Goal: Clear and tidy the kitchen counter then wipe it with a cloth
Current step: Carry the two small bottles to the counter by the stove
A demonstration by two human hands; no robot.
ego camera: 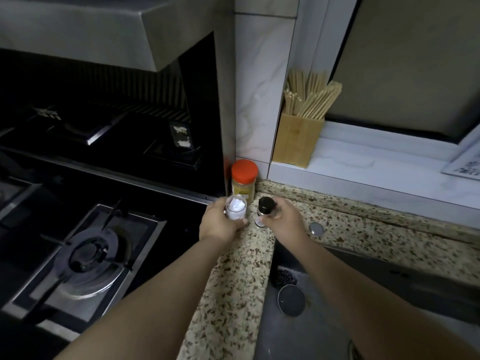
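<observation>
My left hand (pixel 217 224) grips a small clear jar (pixel 235 209) with white contents, held at the back of the speckled granite counter (pixel 241 276). My right hand (pixel 284 220) grips a small bottle with a black cap (pixel 265 210), just right of the jar. Both containers stand upright, close together, directly in front of a taller jar with an orange lid (pixel 244 180) that stands in the corner against the wall. I cannot tell whether the two held containers touch the counter.
A black gas stove (pixel 88 255) lies to the left under a range hood (pixel 78 29). A dark sink (pixel 337 307) with a round drain plug (pixel 291 300) lies to the right. A wooden chopstick holder (pixel 298 136) stands on the white sill. A round metal cap (pixel 316 228) sits in the counter.
</observation>
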